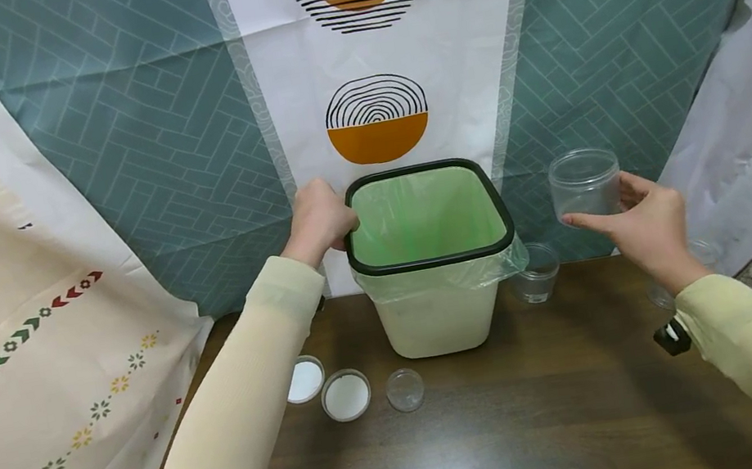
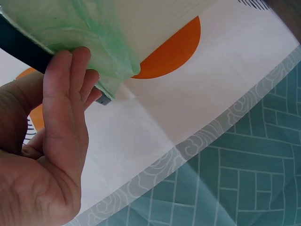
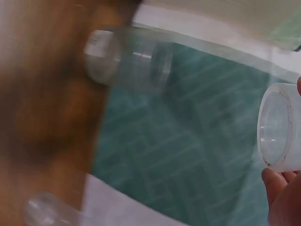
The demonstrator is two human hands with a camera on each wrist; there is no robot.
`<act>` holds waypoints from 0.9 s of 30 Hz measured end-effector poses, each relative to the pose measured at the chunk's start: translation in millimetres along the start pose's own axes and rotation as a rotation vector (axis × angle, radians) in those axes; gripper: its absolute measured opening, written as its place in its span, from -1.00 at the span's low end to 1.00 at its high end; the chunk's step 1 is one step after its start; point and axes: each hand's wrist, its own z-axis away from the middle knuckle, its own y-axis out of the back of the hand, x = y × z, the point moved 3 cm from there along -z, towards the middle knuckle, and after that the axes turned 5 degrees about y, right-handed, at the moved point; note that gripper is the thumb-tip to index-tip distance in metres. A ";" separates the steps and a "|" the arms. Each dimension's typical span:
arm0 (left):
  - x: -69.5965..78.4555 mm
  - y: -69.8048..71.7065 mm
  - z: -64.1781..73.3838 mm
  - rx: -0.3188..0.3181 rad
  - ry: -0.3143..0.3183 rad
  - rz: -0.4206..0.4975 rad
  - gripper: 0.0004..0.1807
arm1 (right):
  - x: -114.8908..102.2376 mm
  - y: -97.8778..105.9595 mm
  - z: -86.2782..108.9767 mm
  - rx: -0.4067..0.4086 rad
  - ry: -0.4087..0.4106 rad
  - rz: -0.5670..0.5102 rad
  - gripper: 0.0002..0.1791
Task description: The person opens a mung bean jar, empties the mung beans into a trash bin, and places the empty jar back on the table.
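My left hand [image 1: 318,219] grips the black rim of a small trash bin [image 1: 438,315] at its left side. In the left wrist view the fingers hold the rim [image 2: 28,44] where the green bag folds over it. A translucent green trash bag [image 1: 411,220] lines the bin. To the right of the bin and raised above the table, my right hand [image 1: 651,226] holds a clear plastic jar [image 1: 583,175] between thumb and fingers. The same jar [image 3: 277,129] appears at the right edge of the right wrist view, with only part of the hand visible.
Another clear jar [image 1: 538,278] stands right behind the bin's right side. A further one, partly hidden by the right wrist, shows as a clear jar [image 3: 49,212]. Three round lids lie at the front left: a white lid [image 1: 305,380], a second white lid [image 1: 347,396], a clear lid [image 1: 405,390].
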 end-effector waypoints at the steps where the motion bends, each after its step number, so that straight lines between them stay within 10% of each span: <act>1: 0.0 0.3 0.0 0.000 -0.001 0.002 -0.87 | 6.4 -2.8 3.2 0.015 -0.009 -0.006 -0.12; 27: -1.0 -0.3 1.0 0.016 -0.006 -0.010 -0.74 | 114.8 -59.7 61.9 -0.027 -0.286 0.036 0.17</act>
